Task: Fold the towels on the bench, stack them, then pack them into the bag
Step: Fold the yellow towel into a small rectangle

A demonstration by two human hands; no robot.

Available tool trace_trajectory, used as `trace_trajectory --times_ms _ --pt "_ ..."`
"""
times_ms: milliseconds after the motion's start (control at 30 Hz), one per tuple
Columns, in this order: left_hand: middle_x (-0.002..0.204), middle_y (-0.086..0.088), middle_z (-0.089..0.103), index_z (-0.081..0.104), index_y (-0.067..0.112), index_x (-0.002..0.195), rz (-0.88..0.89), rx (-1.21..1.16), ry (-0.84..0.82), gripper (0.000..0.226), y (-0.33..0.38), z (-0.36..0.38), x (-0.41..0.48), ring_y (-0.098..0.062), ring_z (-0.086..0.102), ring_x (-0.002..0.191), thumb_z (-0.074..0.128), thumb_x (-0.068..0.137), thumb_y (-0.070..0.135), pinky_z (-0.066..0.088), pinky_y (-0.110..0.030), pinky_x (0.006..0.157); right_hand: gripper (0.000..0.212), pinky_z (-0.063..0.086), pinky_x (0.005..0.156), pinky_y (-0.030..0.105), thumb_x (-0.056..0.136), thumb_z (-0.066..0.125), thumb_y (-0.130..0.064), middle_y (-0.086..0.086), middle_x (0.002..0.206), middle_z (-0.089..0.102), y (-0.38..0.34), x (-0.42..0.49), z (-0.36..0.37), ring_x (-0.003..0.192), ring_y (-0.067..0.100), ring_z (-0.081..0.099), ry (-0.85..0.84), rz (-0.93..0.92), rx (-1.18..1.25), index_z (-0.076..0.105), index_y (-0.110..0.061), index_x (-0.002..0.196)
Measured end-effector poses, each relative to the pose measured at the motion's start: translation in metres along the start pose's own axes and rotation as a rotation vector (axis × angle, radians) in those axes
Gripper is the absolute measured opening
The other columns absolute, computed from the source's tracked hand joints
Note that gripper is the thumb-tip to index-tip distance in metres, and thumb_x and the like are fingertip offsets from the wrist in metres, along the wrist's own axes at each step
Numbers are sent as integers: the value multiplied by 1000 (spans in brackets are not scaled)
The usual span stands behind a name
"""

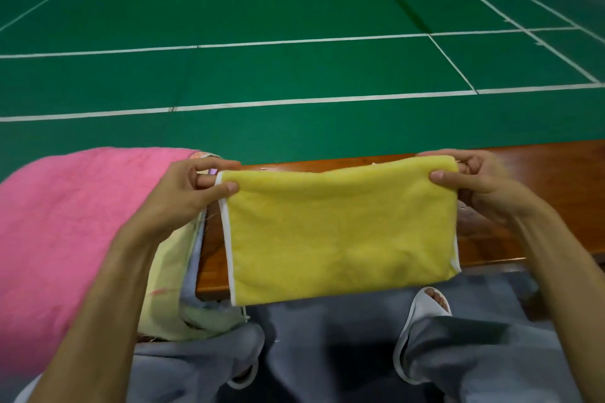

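A yellow towel (pixel 340 232) with white edging is folded over and hangs above the wooden bench (pixel 510 239). My left hand (pixel 193 193) pinches its top left corner. My right hand (pixel 474 183) pinches the top right corner, so the top edge is stretched between both hands. A large pink towel (pixel 72 226) lies spread over the left part of the bench. Under its right edge, pale yellow and light blue cloths (pixel 183 271) hang down. No bag is in view.
The bench runs from left to right in front of me, with bare wood at its right end. Beyond it lies a green court floor (pixel 294 10) with white lines. My legs in grey trousers and white slippers (pixel 425 304) are below the bench.
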State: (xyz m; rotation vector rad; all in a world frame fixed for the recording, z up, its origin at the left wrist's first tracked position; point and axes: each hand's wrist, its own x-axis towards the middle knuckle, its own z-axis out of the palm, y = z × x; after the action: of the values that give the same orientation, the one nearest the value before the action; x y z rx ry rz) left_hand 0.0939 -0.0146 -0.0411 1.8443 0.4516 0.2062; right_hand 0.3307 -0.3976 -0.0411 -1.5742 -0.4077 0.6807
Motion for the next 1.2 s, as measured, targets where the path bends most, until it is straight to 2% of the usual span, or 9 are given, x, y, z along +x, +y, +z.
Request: trace_trajectory --times_ms 200,300,467,600,767,867,967,1067,1200 --pt "78 -23 75 79 15 98 62 104 10 21 4 -6 -4 -17 66 71 72 87 31 57 -29 74 70 63 73 28 48 101 -37 12 87 78 -12 -5 -11 80 19 76 33 -47 -115 75 -5 105" --pt "66 -32 63 79 12 83 93 196 7 27 7 -3 -5 -18 50 63 71 87 38 45 -28 63 39 63 68 27 70 85 -26 9 78 78 -28 -11 -10 73 20 74 68 -68 -405 75 -5 101" --pt "57 -12 70 73 12 87 133 207 182 27 14 5 5 -23 61 48 67 96 36 44 -20 45 11 41 41 21 86 77 -27 12 47 61 -43 -9 -5 35 18 48 156 -156 -696 79 -16 88" --pt "73 -13 76 67 7 94 177 -4 271 25 28 9 14 -26 71 55 61 102 30 48 -20 45 22 43 39 20 88 73 -25 14 65 73 -48 4 2 38 21 56 218 -279 -377 76 -6 98" --pt "81 3 79 72 15 93 285 -18 333 13 34 2 10 -18 78 72 70 95 28 55 -22 53 29 64 78 34 81 73 -14 11 99 79 -42 1 -5 82 30 78 168 -359 -133 76 -14 110" --pt "76 2 79 77 13 88 269 102 189 12 20 -4 0 -12 76 70 76 87 25 54 -18 56 38 62 85 31 71 80 -7 13 95 79 -25 -3 -17 89 30 77 91 -295 -207 78 -15 108" --pt "70 1 77 82 12 81 154 311 -37 18 0 3 -4 -7 70 61 83 76 29 51 -18 58 50 59 82 21 81 70 19 8 95 79 3 -3 -28 89 16 74 -14 -113 -515 81 -26 100" --pt "69 1 77 82 18 77 -24 471 -303 18 -14 11 -1 -14 72 64 91 70 32 53 -26 63 54 57 77 38 85 68 16 6 89 80 21 2 -37 82 25 71 -161 84 -749 83 -36 94" --pt "65 -3 75 81 18 83 -202 558 -494 28 -6 13 -2 -18 72 61 90 72 42 57 -32 67 47 60 67 39 85 64 16 11 76 77 14 0 -45 68 25 73 -148 196 -833 85 -26 85"
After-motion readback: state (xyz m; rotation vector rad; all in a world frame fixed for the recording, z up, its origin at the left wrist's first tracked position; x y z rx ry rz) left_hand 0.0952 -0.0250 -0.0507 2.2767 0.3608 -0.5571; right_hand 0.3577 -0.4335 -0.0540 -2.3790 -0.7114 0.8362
